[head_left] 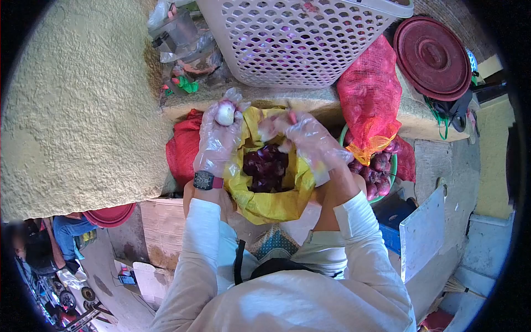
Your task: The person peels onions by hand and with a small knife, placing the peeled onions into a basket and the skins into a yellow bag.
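My left hand [218, 141], in a clear plastic glove, is closed around a pale peeled onion [225, 114] above the left rim of a yellow sack [301, 188]. Dark red onion skins [265, 169] lie inside that sack, which stands open between my knees. My right hand [315, 138], also gloved in plastic, is over the sack's right side. Its fingers are curled round a small knife [292, 115] with a reddish handle; motion blurs the fingertips, and the blade barely shows.
A white perforated basket [298, 50] stands on the ledge ahead. Right of it are a red mesh sack [370, 88] and a dark red lid [432, 58]. Red onions [379, 180] fill a green-rimmed basin at my right. Another person [72, 235] sits far left.
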`<state>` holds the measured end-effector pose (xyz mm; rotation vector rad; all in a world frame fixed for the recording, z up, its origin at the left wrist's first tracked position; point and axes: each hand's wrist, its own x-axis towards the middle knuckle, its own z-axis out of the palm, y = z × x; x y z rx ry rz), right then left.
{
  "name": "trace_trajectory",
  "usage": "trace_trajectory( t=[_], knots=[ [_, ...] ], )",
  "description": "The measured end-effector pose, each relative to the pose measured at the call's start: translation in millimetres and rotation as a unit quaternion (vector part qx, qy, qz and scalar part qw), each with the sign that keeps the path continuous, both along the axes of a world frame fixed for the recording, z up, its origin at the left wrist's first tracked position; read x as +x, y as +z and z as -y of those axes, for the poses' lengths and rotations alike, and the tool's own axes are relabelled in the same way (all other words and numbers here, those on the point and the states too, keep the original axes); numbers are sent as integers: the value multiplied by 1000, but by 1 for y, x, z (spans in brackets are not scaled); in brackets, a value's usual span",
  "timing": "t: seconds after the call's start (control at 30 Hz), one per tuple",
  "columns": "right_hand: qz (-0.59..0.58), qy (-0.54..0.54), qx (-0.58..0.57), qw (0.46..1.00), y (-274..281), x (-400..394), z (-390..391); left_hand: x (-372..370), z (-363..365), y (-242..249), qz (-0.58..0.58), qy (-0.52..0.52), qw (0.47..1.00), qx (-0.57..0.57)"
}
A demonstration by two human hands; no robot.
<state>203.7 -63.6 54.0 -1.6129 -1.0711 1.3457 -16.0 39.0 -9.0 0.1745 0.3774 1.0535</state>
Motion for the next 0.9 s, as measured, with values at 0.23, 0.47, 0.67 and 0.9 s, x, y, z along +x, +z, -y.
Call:
trace_trajectory(
  t=[0.23,0.47,0.67,0.9],
  knots=[
    [112,18,-43,993,-2,-2,-3,0,4,7,42,-72,995,57],
    [145,32,163,975,17,-17,-4,14,16,10,119,-117,985,40],
    [266,57,167,948,41,-34,-4,23,29,17,-6,-79,994,69],
    [285,44,277,917,24,-34,-9,30,34,23,-34,-92,993,60]
  ],
)
